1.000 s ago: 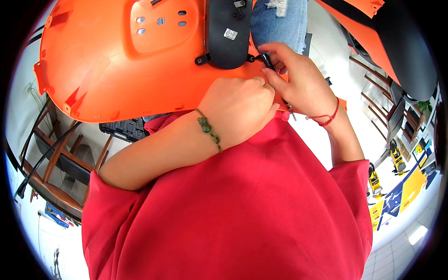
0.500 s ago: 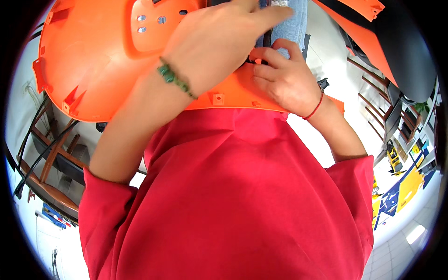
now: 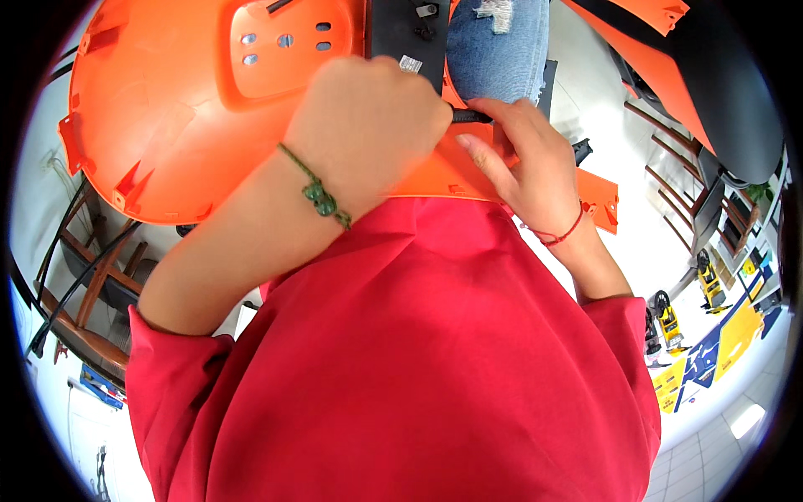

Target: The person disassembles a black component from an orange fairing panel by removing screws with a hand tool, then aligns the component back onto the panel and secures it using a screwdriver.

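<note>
Left hand (image 3: pixel 368 125) has pulled back a bit since half a second ago: it was stretched out flat over the orange plastic panel (image 3: pixel 176 109), now it's balled into a loose fist just below the black bracket (image 3: pixel 406 33), right where a small black tool (image 3: pixel 470 115) pokes out. Can't tell if it's actually gripping that tool. Right hand (image 3: pixel 523 163) stayed put, fingers curled against the panel's lower edge, thumb and fingertip touching the tool. Looks like both hands are now working that one spot.

We see a big orange plastic panel (image 3: pixel 176 125) lying across our lap, a black plate (image 3: pixel 401 33) fixed on it.
</note>
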The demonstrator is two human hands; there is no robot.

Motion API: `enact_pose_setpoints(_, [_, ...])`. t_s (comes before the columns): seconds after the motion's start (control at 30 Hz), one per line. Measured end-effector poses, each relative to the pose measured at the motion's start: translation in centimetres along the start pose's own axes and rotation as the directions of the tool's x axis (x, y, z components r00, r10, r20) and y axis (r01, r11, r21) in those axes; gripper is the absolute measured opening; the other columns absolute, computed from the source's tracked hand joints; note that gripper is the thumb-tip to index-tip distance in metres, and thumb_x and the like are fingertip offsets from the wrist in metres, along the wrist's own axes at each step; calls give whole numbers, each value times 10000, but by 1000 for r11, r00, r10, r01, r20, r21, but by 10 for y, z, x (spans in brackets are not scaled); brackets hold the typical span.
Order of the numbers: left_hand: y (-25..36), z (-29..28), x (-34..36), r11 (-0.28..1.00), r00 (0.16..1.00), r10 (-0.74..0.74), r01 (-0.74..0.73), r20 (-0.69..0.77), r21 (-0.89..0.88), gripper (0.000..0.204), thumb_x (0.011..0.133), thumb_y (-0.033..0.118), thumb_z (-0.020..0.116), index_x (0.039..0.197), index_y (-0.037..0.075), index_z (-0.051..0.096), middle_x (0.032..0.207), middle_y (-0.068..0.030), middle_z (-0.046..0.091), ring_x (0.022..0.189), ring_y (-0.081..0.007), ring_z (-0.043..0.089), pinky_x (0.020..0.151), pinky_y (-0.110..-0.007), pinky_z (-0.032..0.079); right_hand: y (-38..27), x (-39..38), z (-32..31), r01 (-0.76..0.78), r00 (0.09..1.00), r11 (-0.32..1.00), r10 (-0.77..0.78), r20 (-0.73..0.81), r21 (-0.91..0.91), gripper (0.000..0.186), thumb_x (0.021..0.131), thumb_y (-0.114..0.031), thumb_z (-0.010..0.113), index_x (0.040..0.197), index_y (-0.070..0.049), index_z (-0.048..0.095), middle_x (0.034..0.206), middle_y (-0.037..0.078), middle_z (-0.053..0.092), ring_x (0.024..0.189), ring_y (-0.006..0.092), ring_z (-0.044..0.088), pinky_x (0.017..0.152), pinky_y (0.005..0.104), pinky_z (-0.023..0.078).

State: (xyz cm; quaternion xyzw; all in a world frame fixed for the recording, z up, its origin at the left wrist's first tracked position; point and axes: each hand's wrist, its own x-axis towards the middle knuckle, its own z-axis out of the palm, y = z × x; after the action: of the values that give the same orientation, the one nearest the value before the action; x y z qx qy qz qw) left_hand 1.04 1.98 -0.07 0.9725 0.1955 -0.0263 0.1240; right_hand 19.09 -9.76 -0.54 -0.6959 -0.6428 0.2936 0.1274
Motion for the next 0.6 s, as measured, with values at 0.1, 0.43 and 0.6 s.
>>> enact_pose_setpoints(0.1, [13, 5, -8, 984, 996, -38, 51, 80, -171, 151, 754, 216, 678, 687, 81, 667, 633, -61, 621, 629, -228, 641, 542, -362, 505, -8, -3, 3, -167, 985, 978, 161, 56, 125, 344, 873, -274, 699, 1135, -62, 633, 844, 82, 650, 663, 237, 628, 624, 311, 507])
enact_pose_setpoints(0.43, [51, 12, -8, 785, 944, -118, 278, 307, -553, 276, 873, 299, 612, 762, 52, 666, 724, -103, 666, 680, -287, 662, 580, -395, 505, -6, 12, 7, -280, 960, 890, 264, 93, 359, 327, 868, -168, 649, 1156, -25, 593, 729, 112, 620, 671, 250, 639, 643, 331, 496])
enact_pose_setpoints(0.6, [32, 4, -20, 727, 949, -204, 311, 240, -613, 195, 907, 242, 587, 913, 52, 630, 817, -108, 640, 761, -281, 644, 671, -368, 503, 3, 21, -3, -53, 995, 981, 36, 92, 187, 264, 838, -74, 614, 1098, -26, 607, 856, 159, 666, 807, 364, 640, 736, 406, 522])
